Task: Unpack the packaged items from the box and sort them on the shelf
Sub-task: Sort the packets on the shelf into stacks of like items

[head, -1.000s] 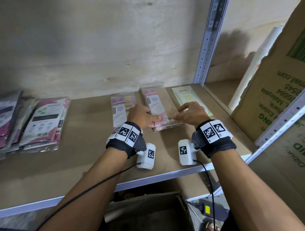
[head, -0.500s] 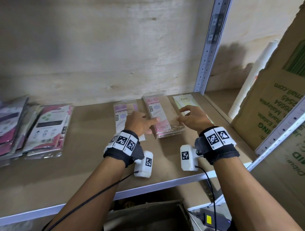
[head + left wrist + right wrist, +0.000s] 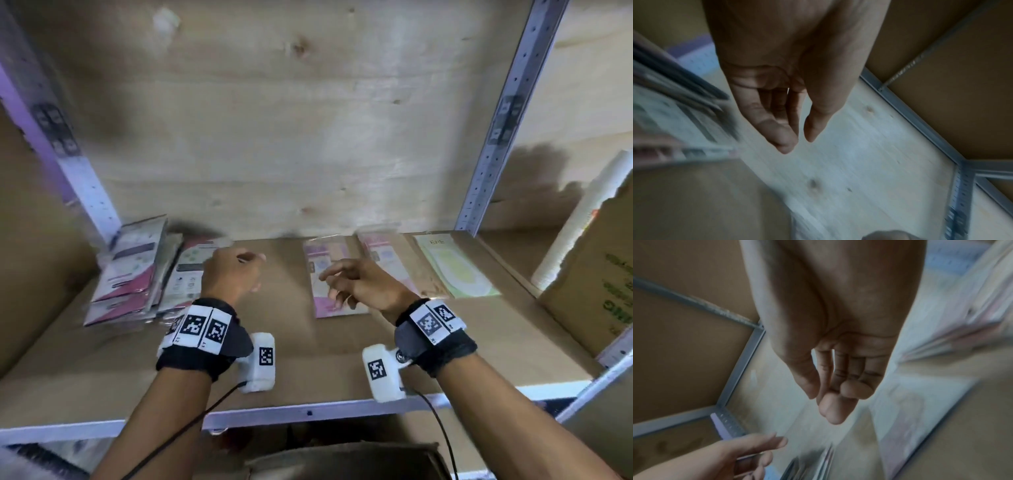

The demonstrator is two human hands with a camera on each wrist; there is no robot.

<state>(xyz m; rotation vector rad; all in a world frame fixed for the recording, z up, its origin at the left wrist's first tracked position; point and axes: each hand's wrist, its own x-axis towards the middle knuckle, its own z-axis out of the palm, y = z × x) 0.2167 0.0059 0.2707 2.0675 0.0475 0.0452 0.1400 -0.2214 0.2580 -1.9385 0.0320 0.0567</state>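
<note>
Both hands hover empty above the brown shelf board (image 3: 342,359), fingers loosely curled. My left hand (image 3: 245,270) (image 3: 797,142) is in front of a leaning pile of dark and pink packets (image 3: 137,274) at the shelf's left end. My right hand (image 3: 342,286) (image 3: 822,402) hangs over a flat pink packet (image 3: 323,270). To its right lie a stack of pink packets (image 3: 394,260) and a pale yellow-green packet (image 3: 455,270). The left hand's fingers (image 3: 764,444) also show in the right wrist view. Both wrist views are blurred.
A plywood back wall (image 3: 291,137) closes the shelf, with metal uprights at left (image 3: 68,154) and right (image 3: 493,137). A printed cardboard box (image 3: 596,281) and a stack of white cups (image 3: 579,219) stand in the bay to the right. An open brown box (image 3: 342,459) sits below the shelf edge.
Both hands have let go of the pink stack they were straightening and moved left and back from it. The view has swung left, showing more of the left pile.
</note>
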